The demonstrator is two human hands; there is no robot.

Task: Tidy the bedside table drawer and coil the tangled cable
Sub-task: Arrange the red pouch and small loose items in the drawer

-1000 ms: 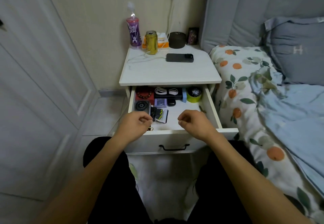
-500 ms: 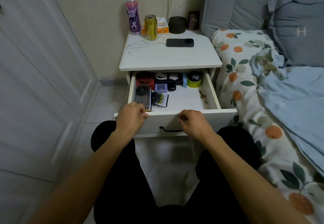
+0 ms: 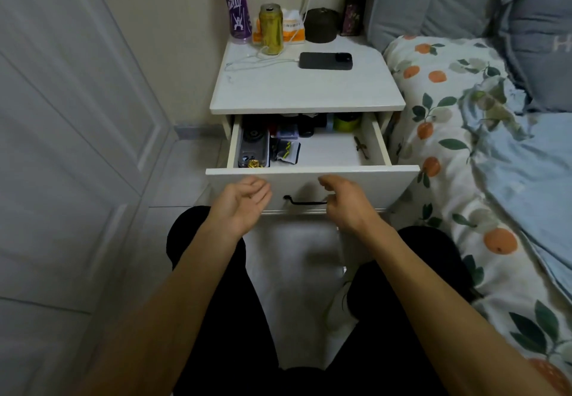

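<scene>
Bedroom corner: a white bedside table (image 3: pixel 306 92) stands between a panelled door and a bed with fruit-print bedding. Nearest the camera, the left hand (image 3: pixel 241 202) and right hand (image 3: pixel 343 202) hover before the drawer front (image 3: pixel 371 185), fingers loosely spread and holding nothing, either side of the black handle (image 3: pixel 305 201). Beyond, the drawer (image 3: pixel 328 151) stands part-open with small items massed left and rear; no tangled cable can be identified there, only a white cable (image 3: pixel 257 61) on the tabletop, so the drawer is best drawn out squarely before sorting.
</scene>
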